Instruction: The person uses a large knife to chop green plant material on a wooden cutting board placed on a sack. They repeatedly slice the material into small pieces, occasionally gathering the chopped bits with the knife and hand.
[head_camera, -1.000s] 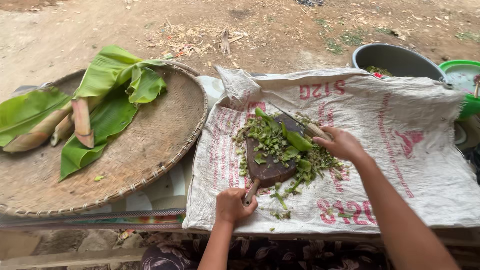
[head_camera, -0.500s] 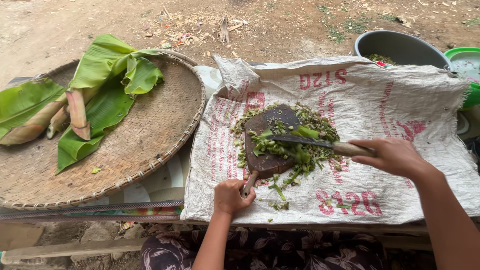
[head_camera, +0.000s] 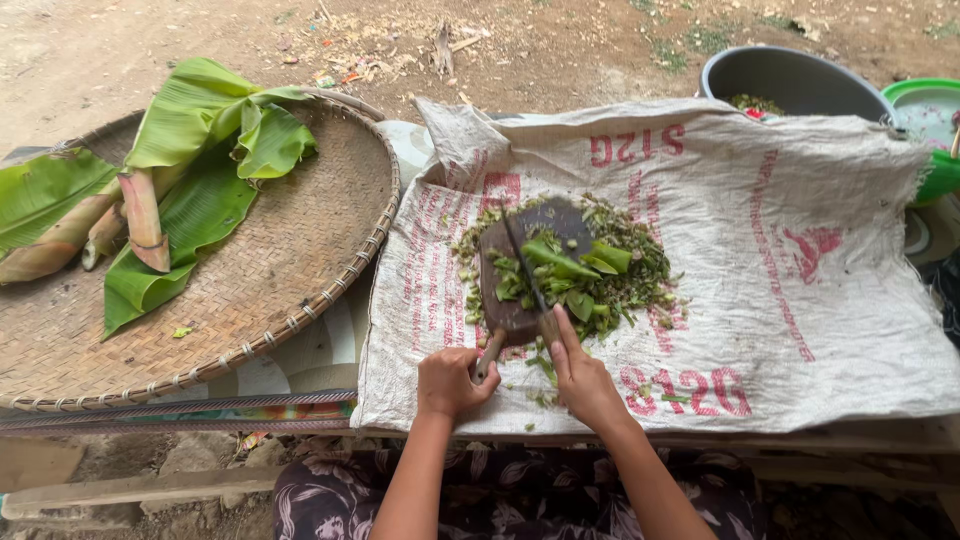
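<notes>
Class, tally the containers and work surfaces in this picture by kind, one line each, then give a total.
Woven tray: 1
Printed sack: 1
Wooden chopping board: 1
Grey basin: 1
Green bowl: 1
Total: 5

Soft even daylight, sharp focus

A low bench (head_camera: 300, 352) carries a woven tray (head_camera: 300, 260) and a sack (head_camera: 800, 300)

A worn whitish woven sack (head_camera: 700, 250) lies spread flat across the table, crumpled at its far-left corner. It bears faded red printing and a small red emblem, possibly an animal, toward its right side.
</notes>
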